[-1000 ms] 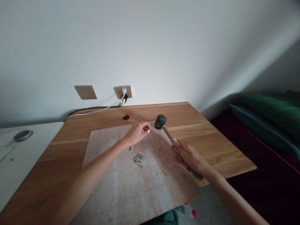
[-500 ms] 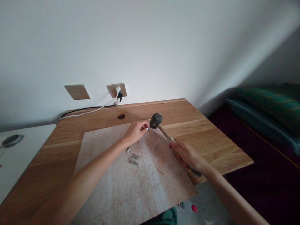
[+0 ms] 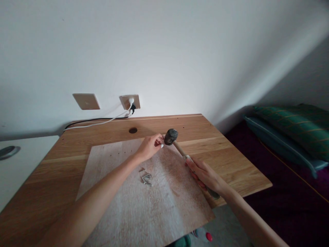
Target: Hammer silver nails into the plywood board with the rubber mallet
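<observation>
My right hand is wrapped round the handle of a rubber mallet, whose dark head is up beside my left fingertips. My left hand is closed in a pinch near the far edge of a pale wood-grain board. Whatever sits between those fingers is too small and hidden to make out. Several loose silvery nails lie in a small pile on the board, below my left wrist. A row of small dark dots runs along the board's far left part.
Under the board is a wooden desk with a round cable hole. Cords run to a wall socket. A white surface adjoins at left; cushions lie at right. A bottle with a red cap is below the front edge.
The view has shifted slightly. The mallet head stays close beside my left fingertips, and both hands keep nearly the same pose and hold.
</observation>
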Available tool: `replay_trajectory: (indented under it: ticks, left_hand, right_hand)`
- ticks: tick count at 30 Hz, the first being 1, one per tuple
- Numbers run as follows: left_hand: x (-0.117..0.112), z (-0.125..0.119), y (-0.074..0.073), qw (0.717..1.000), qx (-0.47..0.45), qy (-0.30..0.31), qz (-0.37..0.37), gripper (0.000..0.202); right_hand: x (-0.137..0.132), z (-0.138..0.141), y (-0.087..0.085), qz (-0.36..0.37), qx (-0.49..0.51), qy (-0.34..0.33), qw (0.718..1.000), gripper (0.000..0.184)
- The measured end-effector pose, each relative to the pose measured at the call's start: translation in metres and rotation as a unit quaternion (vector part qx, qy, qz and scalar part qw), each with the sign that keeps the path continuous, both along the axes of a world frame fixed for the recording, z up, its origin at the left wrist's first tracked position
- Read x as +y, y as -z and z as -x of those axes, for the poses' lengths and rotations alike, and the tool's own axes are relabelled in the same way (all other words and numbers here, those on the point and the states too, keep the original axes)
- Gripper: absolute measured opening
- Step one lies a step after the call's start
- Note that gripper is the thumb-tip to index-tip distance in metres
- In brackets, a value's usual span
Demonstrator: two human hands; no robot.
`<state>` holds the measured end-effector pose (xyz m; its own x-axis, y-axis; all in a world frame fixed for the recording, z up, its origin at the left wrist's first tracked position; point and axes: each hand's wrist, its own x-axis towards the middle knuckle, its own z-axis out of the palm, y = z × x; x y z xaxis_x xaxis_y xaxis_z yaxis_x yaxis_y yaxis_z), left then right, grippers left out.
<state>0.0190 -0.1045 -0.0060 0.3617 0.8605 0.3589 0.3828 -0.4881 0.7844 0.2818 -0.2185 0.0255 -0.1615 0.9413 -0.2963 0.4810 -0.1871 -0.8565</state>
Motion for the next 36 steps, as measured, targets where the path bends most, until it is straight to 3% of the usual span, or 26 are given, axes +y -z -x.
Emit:
replay_trajectory:
  ticks: [5,11,18,23,36]
  left_hand:
    - [0.000,0.000,0.003,1.000,0.000,-0.014,0.010,0.031]
    - [0.001,-0.002,0.004,0.999,0.000,-0.038,0.024,0.035]
    - [0.001,-0.002,0.004,0.999,-0.003,-0.041,0.034,0.041]
    - [0.000,-0.002,0.001,0.998,0.020,-0.047,0.048,0.045]
    - [0.000,-0.001,0.004,0.998,0.008,-0.039,0.046,0.044]
  right_hand:
    - [0.000,-0.005,-0.018,0.030,-0.024,0.002,0.999,0.059]
    - [-0.001,-0.005,-0.037,-0.004,-0.044,-0.011,0.999,0.050]
    - [-0.009,-0.003,-0.029,-0.032,-0.066,-0.040,0.996,0.045]
    - [-0.010,-0.004,-0.028,-0.009,-0.107,-0.068,0.992,0.043]
    - [-0.014,0.002,-0.035,-0.021,-0.123,-0.049,0.991,0.044]
